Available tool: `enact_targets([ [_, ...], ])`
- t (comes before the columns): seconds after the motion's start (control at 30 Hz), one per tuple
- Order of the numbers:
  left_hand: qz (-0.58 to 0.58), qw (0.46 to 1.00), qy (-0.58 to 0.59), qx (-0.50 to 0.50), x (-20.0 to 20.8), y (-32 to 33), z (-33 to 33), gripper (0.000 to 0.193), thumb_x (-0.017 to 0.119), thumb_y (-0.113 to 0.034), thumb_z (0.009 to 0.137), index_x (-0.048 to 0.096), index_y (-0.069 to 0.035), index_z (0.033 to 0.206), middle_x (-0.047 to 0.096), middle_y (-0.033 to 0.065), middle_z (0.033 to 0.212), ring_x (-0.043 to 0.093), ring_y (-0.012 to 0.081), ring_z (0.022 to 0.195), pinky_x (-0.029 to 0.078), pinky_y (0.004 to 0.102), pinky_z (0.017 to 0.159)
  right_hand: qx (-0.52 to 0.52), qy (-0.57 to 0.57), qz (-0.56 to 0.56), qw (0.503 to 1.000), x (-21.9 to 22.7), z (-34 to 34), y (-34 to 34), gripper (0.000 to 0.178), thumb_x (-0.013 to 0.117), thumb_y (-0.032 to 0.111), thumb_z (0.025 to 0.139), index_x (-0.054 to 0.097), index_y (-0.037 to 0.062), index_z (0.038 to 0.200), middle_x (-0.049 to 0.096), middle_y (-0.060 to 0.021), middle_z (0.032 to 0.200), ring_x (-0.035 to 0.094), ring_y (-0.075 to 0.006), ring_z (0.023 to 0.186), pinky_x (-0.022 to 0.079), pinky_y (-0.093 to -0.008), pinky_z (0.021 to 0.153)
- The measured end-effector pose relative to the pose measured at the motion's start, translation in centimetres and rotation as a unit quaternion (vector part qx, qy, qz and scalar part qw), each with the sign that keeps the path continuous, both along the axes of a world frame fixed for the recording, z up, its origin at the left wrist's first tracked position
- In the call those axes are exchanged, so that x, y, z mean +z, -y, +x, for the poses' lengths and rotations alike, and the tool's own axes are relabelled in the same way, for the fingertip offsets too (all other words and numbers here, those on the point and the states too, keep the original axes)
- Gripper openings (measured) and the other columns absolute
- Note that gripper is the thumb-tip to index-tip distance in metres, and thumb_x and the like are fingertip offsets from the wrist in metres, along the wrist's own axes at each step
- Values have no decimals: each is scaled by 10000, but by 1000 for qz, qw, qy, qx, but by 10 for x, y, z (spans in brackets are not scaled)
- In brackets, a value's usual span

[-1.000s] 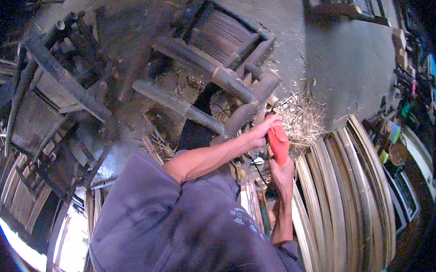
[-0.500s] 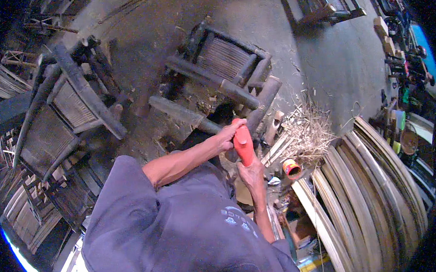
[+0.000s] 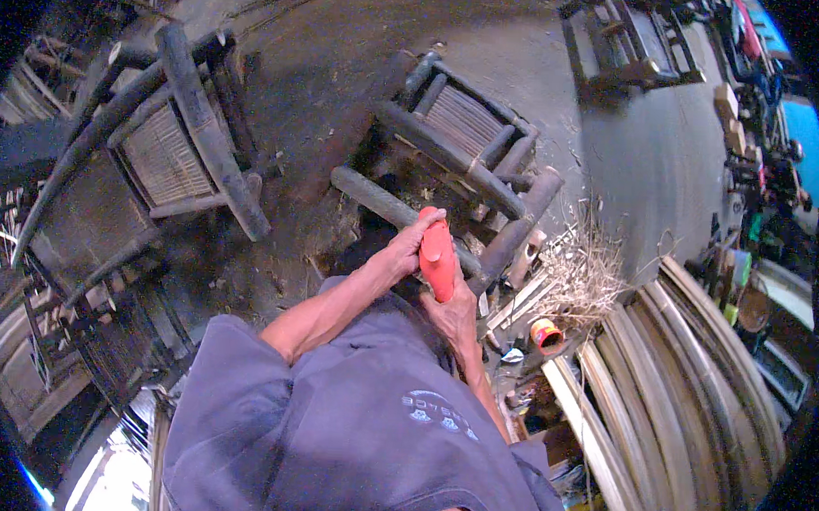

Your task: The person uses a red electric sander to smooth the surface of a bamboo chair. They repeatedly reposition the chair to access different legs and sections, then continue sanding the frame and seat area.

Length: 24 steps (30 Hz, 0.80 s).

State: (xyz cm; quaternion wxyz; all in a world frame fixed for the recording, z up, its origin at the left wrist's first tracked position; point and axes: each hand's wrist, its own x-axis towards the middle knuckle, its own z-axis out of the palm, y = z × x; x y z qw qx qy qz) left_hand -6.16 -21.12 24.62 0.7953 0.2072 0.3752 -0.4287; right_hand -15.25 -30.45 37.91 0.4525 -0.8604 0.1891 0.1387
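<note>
A red, rounded, elongated thing [image 3: 437, 264] is held between both hands in front of my chest; it may be a tool body, but its kind is not clear. My left hand [image 3: 413, 247] is closed round its upper end, with the thumb along the top. Lower down, my right hand [image 3: 455, 310] wraps its near end. Just beyond the hands stands a dark bamboo chair [image 3: 470, 121] with a slatted panel. One of its thick poles [image 3: 375, 197] lies close past my left hand. The far side of the red thing is hidden.
Right of the chair lies a heap of pale shavings [image 3: 578, 272], with a small red-and-yellow can [image 3: 546, 334] nearby. Long bent bamboo strips [image 3: 660, 385] fill the right side. Another bamboo chair [image 3: 167, 154] stands left, a further one [image 3: 633, 46] at the back right.
The view has shifted, so the chairs appear further right. Both hands still hold the red thing, which now sits slightly left and more upright in view.
</note>
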Motion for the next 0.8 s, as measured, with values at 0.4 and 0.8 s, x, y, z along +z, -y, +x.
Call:
enact_targets([
  [0.4,47,995,-7,90,-39,-81,159,360,721,-374,806,518,-111,944,565,50,789,617,230,686,574,431,678,57,-89,-22,994,-23,195,-80,285,582,89,765,588,2,1036,647,-203,870,645,-305,789,489,-384,730],
  [0.8,-2,990,-78,114,-44,-88,242,199,696,-313,844,555,-173,840,564,-30,728,559,124,644,506,321,621,69,-188,-44,979,-43,289,-91,313,603,145,755,601,2,1033,657,-212,867,655,-368,833,496,-422,723],
])
